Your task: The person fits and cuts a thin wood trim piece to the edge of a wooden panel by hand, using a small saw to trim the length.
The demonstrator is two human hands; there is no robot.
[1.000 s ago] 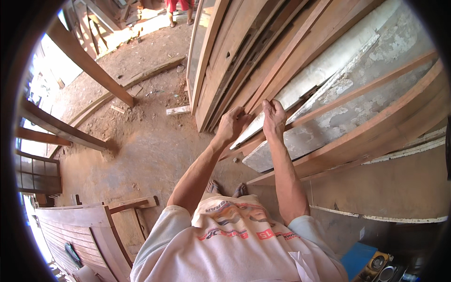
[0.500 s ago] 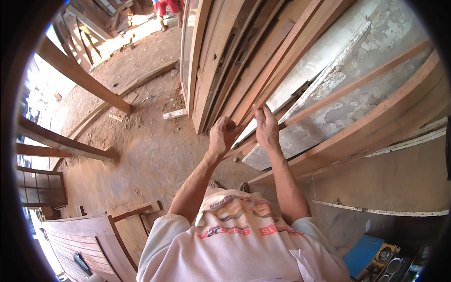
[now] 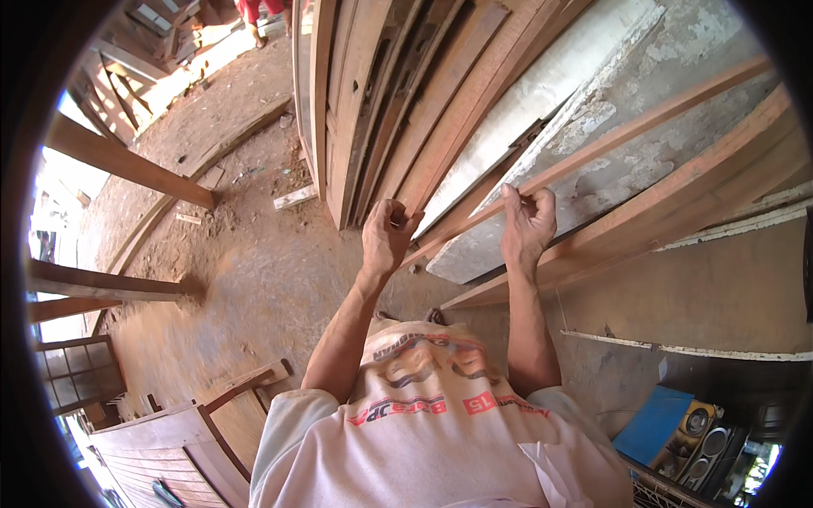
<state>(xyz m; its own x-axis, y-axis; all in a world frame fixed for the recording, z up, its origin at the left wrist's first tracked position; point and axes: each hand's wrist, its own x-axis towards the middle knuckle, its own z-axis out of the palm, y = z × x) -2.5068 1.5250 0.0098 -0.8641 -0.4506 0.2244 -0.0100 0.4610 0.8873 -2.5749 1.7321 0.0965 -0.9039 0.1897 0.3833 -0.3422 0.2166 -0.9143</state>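
Note:
My left hand (image 3: 389,240) is raised in front of the leaning boards, its fingers curled round toward the thumb. My right hand (image 3: 527,229) is raised too, its fingers bent in and its thumb upward. Whatever either hand pinches, if anything, is too small or hidden to make out. Behind the right thumb runs a narrow wooden strip (image 3: 627,135), slanting across a grey panel with peeling paint (image 3: 669,140); I cannot tell whether the thumb touches it. A reddish-brown plank (image 3: 474,118) leans beyond the left hand, beside a whitish board (image 3: 525,97).
Several door frames and timbers (image 3: 339,110) lean at the upper middle. A wide plank (image 3: 677,190) curves along the right. Wooden posts (image 3: 127,161) stand on the dirt floor at left. A slatted wooden panel (image 3: 152,449) is lower left, a blue sheet (image 3: 652,423) lower right. A person's legs (image 3: 257,21) show far off.
My hands have moved apart: the right one has shifted to the right, with its fingers more curled, and the left one slightly left. The whole view has shifted a little.

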